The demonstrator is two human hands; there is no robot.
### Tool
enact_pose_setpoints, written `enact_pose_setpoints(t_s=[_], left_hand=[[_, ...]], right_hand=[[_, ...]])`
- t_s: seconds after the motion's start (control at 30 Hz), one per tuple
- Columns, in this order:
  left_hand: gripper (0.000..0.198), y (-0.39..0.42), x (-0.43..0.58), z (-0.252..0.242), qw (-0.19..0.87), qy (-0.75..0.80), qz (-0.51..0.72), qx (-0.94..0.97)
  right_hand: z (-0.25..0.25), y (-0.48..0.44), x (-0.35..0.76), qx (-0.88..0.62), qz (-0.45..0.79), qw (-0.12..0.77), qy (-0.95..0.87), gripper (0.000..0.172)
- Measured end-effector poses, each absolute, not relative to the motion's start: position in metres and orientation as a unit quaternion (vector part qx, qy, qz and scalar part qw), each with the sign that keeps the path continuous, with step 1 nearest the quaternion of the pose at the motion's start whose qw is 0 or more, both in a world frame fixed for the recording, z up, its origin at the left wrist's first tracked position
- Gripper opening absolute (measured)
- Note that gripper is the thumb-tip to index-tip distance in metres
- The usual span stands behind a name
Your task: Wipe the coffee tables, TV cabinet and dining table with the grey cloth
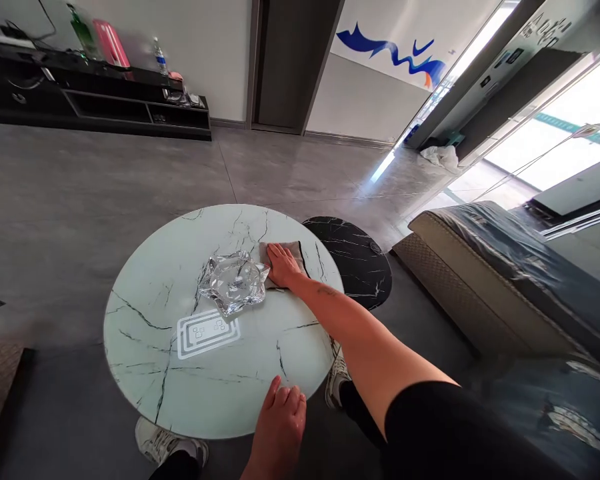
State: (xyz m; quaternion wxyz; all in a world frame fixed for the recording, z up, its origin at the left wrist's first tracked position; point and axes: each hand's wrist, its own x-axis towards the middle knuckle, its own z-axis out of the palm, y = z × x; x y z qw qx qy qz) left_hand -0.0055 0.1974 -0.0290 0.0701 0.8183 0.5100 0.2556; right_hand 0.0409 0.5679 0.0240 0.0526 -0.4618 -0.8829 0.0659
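Note:
A round white marble-patterned table [145, 373] stands before me. My right hand [283, 267] lies flat on a folded grey-brown cloth [296, 251] with a dark edge, its fingers stretched out, near the table's right side. Just left of that hand, a star-shaped clear glass dish [235, 283] sits on the tabletop. A white rectangular pattern [207, 333] shows in front of the dish. My left hand [283, 413] is at the table's near edge, fingers curled in, with nothing visible in it.
A lower black round table [363, 260] is partly under the white one at the right. Beyond it is a couch [470, 280]. A black cabinet [135, 97] along the back wall holds a green bottle [83, 32], a pink object [111, 43] and a water bottle [160, 57].

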Motion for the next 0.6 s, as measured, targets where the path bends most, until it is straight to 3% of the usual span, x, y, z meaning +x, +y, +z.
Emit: enact_pose_setpoints(t_s=[0.1,0.2,0.4,0.5,0.6], left_hand=[[0.042,0.198,-0.009,-0.026,0.089,0.507,0.249,0.820],[0.040,0.199,-0.011,-0.026,0.089,0.498,0.242,0.828],[0.014,0.199,-0.005,-0.033,0.033,0.506,0.268,0.819],[0.019,0.196,-0.004,-0.034,0.014,0.500,0.275,0.821],[0.032,0.193,-0.001,-0.032,-0.012,0.513,0.289,0.809]], right_hand=[[0.026,0.565,0.043,-0.462,0.073,0.062,-0.882,0.067],[0.023,0.491,0.084,-0.422,0.092,0.052,-0.901,0.069],[0.011,0.336,0.165,-0.373,0.118,-0.005,-0.920,0.076],[0.013,0.362,0.160,-0.368,0.122,-0.024,-0.922,0.076],[0.018,0.453,0.128,-0.401,0.101,-0.015,-0.910,0.074]])
